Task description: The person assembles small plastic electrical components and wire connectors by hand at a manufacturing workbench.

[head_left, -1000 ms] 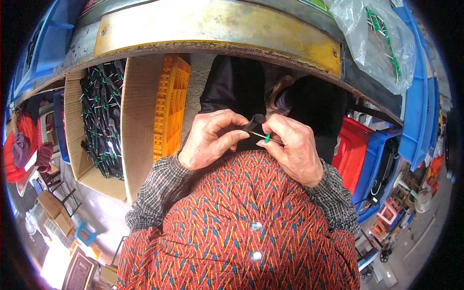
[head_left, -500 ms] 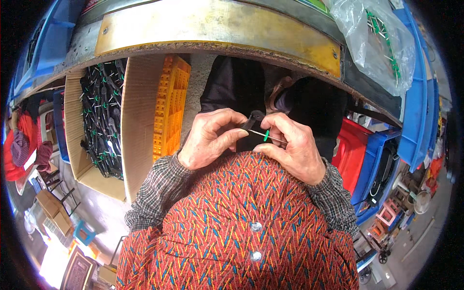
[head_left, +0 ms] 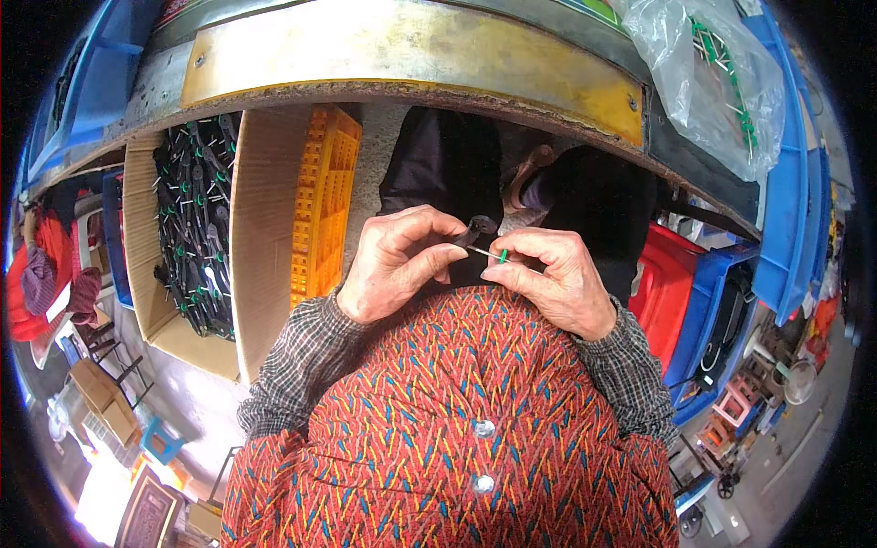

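Note:
My left hand (head_left: 402,260) pinches a small black plastic part (head_left: 479,228) with a rounded end, held above my lap. From that part a thin metal pin (head_left: 486,253) reaches toward my right hand (head_left: 559,279). On the pin sits a green plastic piece (head_left: 503,257), which my right thumb and forefinger grip. The far end of the pin is hidden by my right fingers. How deep the pin sits in the black part I cannot tell.
To the left, a cardboard box (head_left: 267,219) holds many black parts with green pieces and pins. Beside it stands an orange crate (head_left: 325,205). The workbench edge (head_left: 411,50) spans ahead, with a plastic bag (head_left: 722,100) of green pieces. A red bin (head_left: 664,283) and blue crate (head_left: 708,320) stand right.
My right fingers have shifted along the pin and now pinch the green piece, which showed clear of them before. My left hand has stayed nearly still with the black part.

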The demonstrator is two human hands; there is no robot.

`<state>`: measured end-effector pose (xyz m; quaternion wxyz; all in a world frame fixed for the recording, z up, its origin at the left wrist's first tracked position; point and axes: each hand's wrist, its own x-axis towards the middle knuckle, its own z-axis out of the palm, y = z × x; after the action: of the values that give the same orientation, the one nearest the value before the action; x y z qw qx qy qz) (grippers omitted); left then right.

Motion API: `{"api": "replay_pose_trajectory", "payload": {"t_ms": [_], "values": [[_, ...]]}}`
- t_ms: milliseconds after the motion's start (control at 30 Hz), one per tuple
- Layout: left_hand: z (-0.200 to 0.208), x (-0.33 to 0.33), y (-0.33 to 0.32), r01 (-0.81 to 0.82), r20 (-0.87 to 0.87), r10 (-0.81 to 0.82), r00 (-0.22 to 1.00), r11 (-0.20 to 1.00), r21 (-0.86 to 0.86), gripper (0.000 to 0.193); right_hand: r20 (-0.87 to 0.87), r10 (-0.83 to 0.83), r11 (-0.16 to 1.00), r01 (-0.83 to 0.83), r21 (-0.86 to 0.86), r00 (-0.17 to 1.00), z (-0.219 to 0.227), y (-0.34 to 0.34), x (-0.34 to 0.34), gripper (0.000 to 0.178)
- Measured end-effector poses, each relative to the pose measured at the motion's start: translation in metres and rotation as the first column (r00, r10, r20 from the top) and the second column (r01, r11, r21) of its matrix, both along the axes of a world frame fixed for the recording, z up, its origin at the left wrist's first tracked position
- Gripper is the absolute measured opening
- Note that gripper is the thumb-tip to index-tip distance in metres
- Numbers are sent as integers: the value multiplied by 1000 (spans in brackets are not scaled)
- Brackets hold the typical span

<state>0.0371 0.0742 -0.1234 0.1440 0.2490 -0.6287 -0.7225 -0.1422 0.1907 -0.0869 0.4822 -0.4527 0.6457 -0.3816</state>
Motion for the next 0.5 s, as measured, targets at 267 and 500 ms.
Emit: {"api": "replay_pose_trajectory", "payload": {"t_ms": [267, 500], "values": [[1, 0, -3, 31, 10, -30, 999, 999, -37, 13, -266, 43, 982, -90, -169, 963, 0, -1, -2, 22], [3, 0, -4, 22, -2, -22, 1000, 999, -48, 12, -157, 94, 996, -93, 15, 983, 8, -5, -3, 23]]}}
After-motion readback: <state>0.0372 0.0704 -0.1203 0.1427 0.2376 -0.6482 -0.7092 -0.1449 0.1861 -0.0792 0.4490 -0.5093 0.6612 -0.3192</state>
